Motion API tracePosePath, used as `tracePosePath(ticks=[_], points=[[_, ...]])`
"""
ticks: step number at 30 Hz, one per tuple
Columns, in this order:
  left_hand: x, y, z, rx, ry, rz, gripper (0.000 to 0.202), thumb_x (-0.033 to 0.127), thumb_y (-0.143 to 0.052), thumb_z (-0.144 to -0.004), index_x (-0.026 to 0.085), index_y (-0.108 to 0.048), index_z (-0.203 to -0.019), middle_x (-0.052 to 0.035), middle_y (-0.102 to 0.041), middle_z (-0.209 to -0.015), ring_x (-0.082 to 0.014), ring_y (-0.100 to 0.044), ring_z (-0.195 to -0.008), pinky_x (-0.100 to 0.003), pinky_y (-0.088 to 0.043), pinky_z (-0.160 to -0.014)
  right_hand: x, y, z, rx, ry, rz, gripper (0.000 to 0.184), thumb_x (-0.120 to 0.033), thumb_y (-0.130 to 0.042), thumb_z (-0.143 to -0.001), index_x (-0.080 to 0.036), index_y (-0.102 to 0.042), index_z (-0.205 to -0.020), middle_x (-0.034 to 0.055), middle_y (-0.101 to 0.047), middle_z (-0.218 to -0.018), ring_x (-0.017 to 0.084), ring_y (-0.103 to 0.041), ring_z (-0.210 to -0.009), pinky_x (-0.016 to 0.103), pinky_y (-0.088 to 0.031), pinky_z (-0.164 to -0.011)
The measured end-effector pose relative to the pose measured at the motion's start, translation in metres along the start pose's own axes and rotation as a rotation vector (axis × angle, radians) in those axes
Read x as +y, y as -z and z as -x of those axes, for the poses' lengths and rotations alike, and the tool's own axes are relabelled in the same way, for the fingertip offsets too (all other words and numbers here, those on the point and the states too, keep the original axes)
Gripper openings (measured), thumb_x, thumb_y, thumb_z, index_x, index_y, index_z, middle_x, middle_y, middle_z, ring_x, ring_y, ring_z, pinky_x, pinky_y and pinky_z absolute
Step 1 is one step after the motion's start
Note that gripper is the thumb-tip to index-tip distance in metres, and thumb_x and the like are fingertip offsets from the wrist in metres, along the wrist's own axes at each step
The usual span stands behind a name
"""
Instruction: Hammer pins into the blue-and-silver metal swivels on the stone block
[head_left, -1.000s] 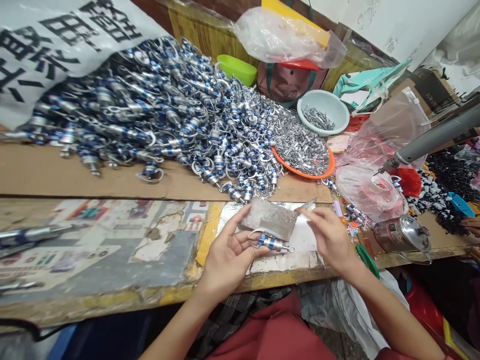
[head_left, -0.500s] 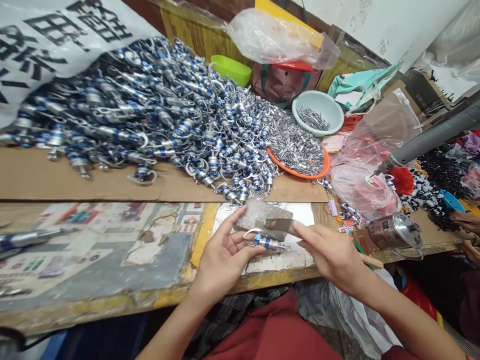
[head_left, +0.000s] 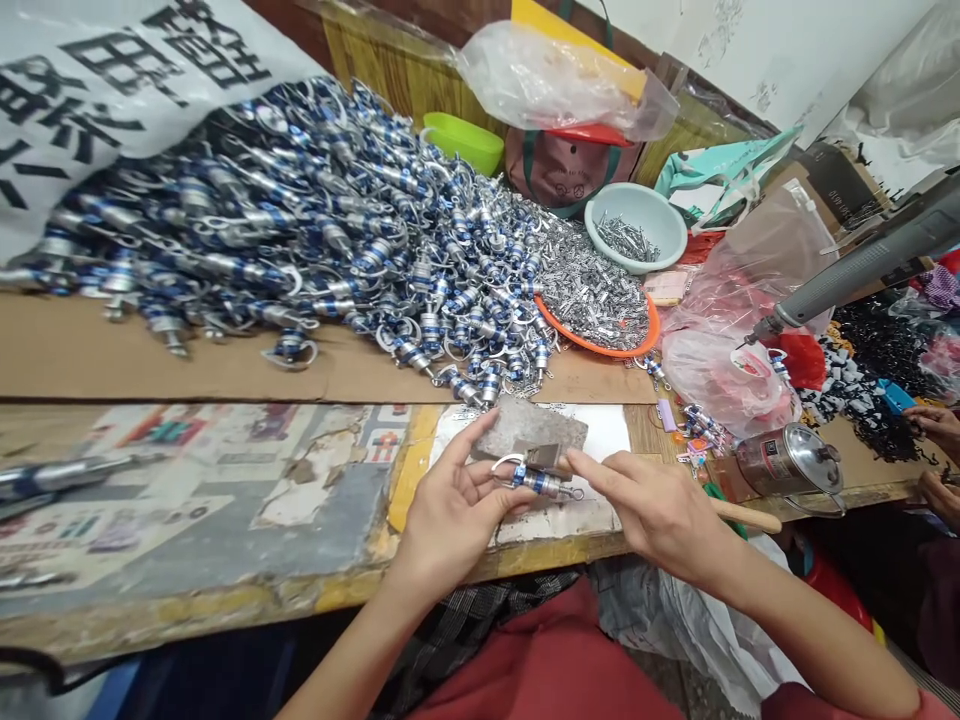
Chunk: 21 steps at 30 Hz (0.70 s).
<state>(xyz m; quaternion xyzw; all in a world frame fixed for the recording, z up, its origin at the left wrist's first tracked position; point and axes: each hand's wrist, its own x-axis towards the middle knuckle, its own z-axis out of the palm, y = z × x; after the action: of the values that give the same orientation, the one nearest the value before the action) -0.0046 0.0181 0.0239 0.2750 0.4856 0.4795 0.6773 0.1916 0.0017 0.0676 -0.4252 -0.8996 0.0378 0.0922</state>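
Note:
My left hand [head_left: 450, 510] pinches a blue-and-silver clasp [head_left: 536, 482] with a ring end, holding it against the front of a grey metal block [head_left: 525, 425] on the bench edge. My right hand [head_left: 652, 510] is closed round a small hammer whose wooden handle [head_left: 742, 515] sticks out to the right. The hammer's metal head [head_left: 544, 457] rests right above the clasp, between the two hands. The index finger of my right hand points along the tool toward the clasp.
A big pile of like clasps [head_left: 300, 220] covers the cardboard behind. An orange tray [head_left: 600, 300] and a pale bowl [head_left: 636, 225] hold small metal parts. A steel can [head_left: 787, 460], plastic bags and a grey power tool [head_left: 847, 275] stand right. Another person's hands [head_left: 930, 425] work at far right.
My right hand has moved left and down, bringing the hammer head from right of the block onto the clasp. The left hand keeps the clasp at the block.

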Motion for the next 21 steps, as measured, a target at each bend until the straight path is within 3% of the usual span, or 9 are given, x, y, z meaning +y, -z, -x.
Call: tracePosePath(ticks=[6, 9, 11, 14, 17, 19, 21], points=[[-0.004, 0.003, 0.0, 0.003, -0.01, -0.01, 0.092, 0.017, -0.078, -0.05, 0.017, -0.036, -0.132, 0.0039, -0.065, -0.062, -0.0131, -0.064, -0.058, -0.025, -0.055, -0.056, 0.014, -0.013, 0.014, 0.077, -0.132, -0.182, 0.047, -0.015, -0.04, -0.089, -0.027, -0.038, -0.135, 0.0042, -0.064, -0.092, 0.014, -0.061, -0.077, 0.025, -0.051, -0.07], [-0.007, 0.007, 0.0, 0.001, -0.015, -0.077, 0.055, 0.021, -0.079, -0.05, 0.014, -0.062, -0.101, -0.0002, -0.068, -0.065, -0.0139, -0.065, -0.062, -0.024, -0.055, -0.06, 0.041, -0.023, 0.025, 0.173, -0.311, -0.27, 0.045, -0.025, -0.045, -0.089, -0.026, -0.039, -0.134, 0.0063, -0.06, -0.116, 0.018, -0.058, -0.102, 0.032, -0.048, -0.087], [-0.007, 0.009, 0.001, -0.009, -0.02, -0.167, 0.027, 0.025, -0.078, -0.051, 0.014, -0.068, -0.074, -0.0025, -0.069, -0.064, -0.0152, -0.065, -0.061, -0.024, -0.054, -0.061, 0.059, -0.03, 0.032, 0.118, -0.45, -0.248, 0.045, -0.03, -0.046, -0.089, -0.023, -0.041, -0.133, 0.008, -0.056, -0.124, 0.021, -0.055, -0.11, 0.037, -0.045, -0.092], [-0.005, 0.011, 0.003, 0.004, -0.076, -0.28, 0.016, 0.028, -0.076, -0.055, 0.017, -0.07, -0.065, -0.0034, -0.07, -0.064, -0.0177, -0.065, -0.062, -0.027, -0.054, -0.062, 0.071, -0.034, 0.031, -0.059, -0.586, -0.12, 0.04, -0.035, -0.044, -0.089, -0.02, -0.051, -0.125, 0.0103, -0.062, -0.114, 0.025, -0.059, -0.102, 0.04, -0.048, -0.085], [-0.004, 0.012, 0.003, 0.046, -0.186, -0.326, 0.013, 0.029, -0.075, -0.056, 0.019, -0.072, -0.064, -0.005, -0.071, -0.073, -0.0203, -0.066, -0.073, -0.029, -0.053, -0.069, 0.075, -0.032, 0.004, -0.025, -0.529, -0.017, 0.031, -0.032, -0.043, -0.089, -0.021, -0.06, -0.113, 0.0087, -0.064, -0.105, 0.023, -0.06, -0.096, 0.037, -0.048, -0.082], [-0.003, 0.012, 0.003, 0.043, -0.269, -0.325, 0.011, 0.029, -0.074, -0.058, 0.02, -0.072, -0.064, -0.0061, -0.071, -0.082, -0.0217, -0.065, -0.084, -0.029, -0.053, -0.076, 0.086, -0.028, -0.029, 0.078, -0.459, 0.005, 0.029, -0.025, -0.041, -0.09, -0.02, -0.06, -0.112, 0.0086, -0.06, -0.111, 0.021, -0.055, -0.103, 0.033, -0.044, -0.088], [-0.001, 0.011, 0.002, 0.023, -0.33, -0.312, 0.009, 0.029, -0.073, -0.06, 0.021, -0.072, -0.064, -0.0069, -0.069, -0.09, -0.0223, -0.063, -0.091, -0.029, -0.052, -0.077, 0.105, -0.027, -0.066, 0.12, -0.493, 0.048, 0.032, -0.021, -0.04, -0.09, -0.019, -0.056, -0.117, 0.0105, -0.054, -0.12, 0.022, -0.049, -0.111, 0.034, -0.039, -0.093]])
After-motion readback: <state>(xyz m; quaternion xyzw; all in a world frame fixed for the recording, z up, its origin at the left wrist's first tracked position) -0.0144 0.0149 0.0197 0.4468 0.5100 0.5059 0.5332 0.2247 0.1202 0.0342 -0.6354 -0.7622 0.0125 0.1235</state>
